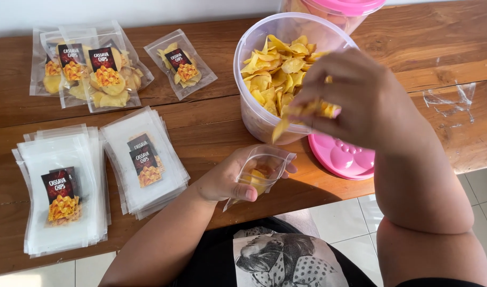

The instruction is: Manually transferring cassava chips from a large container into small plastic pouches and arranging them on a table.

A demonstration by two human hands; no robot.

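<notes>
My left hand holds a small clear plastic pouch open at the table's front edge, with a few yellow chips inside it. Just above the pouch, my right hand is closed on a bunch of yellow chips, some hanging below the fingers. Behind that hand stands a large clear tub full of yellow chips.
Two stacks of flat empty pouches with dark labels lie at the left and centre-left. Filled chip pouches and one more lie at the back left. A pink lid lies by the tub; a pink-lidded tub stands behind.
</notes>
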